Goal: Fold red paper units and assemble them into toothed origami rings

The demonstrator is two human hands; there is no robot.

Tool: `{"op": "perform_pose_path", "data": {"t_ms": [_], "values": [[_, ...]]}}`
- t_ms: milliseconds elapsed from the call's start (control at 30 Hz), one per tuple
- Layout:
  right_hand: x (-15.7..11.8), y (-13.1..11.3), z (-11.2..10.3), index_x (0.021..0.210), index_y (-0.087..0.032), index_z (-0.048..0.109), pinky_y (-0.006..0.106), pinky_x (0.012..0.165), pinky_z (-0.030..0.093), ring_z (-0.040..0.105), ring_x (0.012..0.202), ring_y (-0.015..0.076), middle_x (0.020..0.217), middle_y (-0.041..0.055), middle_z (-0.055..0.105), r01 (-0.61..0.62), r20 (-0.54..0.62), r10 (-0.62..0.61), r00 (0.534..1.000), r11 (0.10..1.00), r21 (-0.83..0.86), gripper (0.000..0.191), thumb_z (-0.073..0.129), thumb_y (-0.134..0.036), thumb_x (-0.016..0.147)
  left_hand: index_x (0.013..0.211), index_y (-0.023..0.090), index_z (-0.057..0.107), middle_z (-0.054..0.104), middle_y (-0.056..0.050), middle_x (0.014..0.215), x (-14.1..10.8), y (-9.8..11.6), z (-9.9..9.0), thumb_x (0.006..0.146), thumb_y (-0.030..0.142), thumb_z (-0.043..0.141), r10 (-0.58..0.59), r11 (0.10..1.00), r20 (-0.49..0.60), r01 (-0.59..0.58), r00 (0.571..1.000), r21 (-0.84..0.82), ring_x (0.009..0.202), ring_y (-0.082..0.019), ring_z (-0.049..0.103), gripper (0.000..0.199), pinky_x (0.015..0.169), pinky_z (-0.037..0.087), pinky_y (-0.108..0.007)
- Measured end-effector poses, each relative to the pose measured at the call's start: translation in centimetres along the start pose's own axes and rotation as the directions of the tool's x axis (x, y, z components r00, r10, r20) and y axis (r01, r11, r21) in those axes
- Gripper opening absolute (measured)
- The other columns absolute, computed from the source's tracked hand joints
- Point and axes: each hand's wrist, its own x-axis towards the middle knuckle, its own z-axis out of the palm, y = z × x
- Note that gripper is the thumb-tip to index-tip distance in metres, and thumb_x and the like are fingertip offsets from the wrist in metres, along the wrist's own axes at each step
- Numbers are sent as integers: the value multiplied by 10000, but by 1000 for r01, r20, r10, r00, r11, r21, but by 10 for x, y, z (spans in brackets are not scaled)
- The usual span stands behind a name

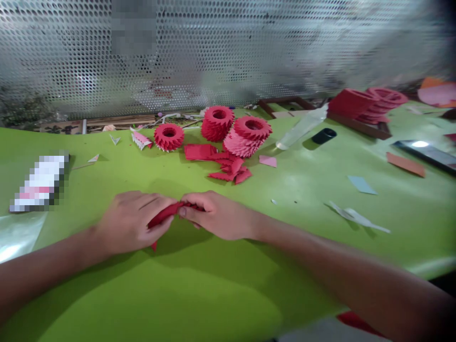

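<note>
A strip of folded red paper point(163, 214) is held between my two hands, low over the green table point(199, 285). My left hand point(137, 221) wraps round its left part, with a small red tip showing below the palm. The fingers and thumb of my right hand point(217, 216) pinch its right end, close beside the left fingertips. Just beyond the hands lies a loose pile of folded red pieces point(233, 168), next to a stack of flat red paper point(199, 152).
Behind the pile stand red ring-shaped paper pieces point(218, 123) and a pink-and-red one point(248, 137). A clear bottle point(302, 127), a black cap point(323, 136) and a phone point(431, 154) lie to the right. A perforated metal panel point(199, 57) borders the back.
</note>
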Motion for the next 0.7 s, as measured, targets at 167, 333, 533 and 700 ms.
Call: {"op": "perform_pose_path", "data": {"t_ms": [167, 333, 533, 700], "values": [[-2, 1, -11, 820, -187, 548, 228, 512, 368, 527, 558, 102, 699, -21, 596, -51, 56, 50, 997, 999, 6, 362, 520, -524, 948, 1030, 180, 701, 754, -23, 779, 5, 2, -6, 929, 331, 542, -186, 961, 77, 197, 980, -192, 546, -128, 630, 241, 524, 473, -236], [-2, 8, -28, 891, -176, 624, 227, 491, 314, 487, 534, 99, 667, -25, 563, -34, 70, 44, 997, 990, -139, 422, 508, -579, 941, 1171, 172, 636, 684, -18, 706, 8, -4, -6, 938, 536, 506, -373, 745, 324, 489, 869, -454, 479, -130, 542, 451, 408, 368, -220], [-2, 6, -23, 907, -178, 614, 223, 519, 342, 477, 555, 90, 681, -32, 546, -25, 157, 28, 987, 999, -24, 389, 509, -549, 954, 888, 162, 624, 640, -24, 678, 5, -3, 2, 967, 621, 387, -297, 535, 548, 612, 782, -583, 559, -149, 603, 522, 503, 461, -252], [1, 7, -8, 835, -186, 517, 207, 499, 338, 413, 508, 71, 615, -65, 465, -44, 80, 32, 996, 987, 154, 341, 473, -491, 982, 888, 172, 606, 639, -19, 695, 3, -1, 7, 976, 612, 363, -340, 511, 510, 610, 790, -605, 574, -148, 599, 510, 511, 468, -254]]}}
